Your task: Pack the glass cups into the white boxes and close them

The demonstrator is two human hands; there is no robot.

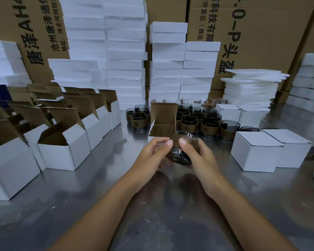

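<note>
Steel bench [80, 205] spreads under us. The open white box [161, 131] stands mid-bench w/ its lid up. Our left grip [152, 156] & right grip [198, 156] both clasp the glass cup [181, 153] (tilted, brown sleeve) just in front of that box.

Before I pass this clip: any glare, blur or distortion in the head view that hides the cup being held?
Head view: wide-angle bending tilts the cartons and foam stacks at the edges; the steel table shows soft sheen and dim arm reflections, no harsh glare; the glass cup, held by the left hand and right hand, is slightly soft yet readable.
</note>
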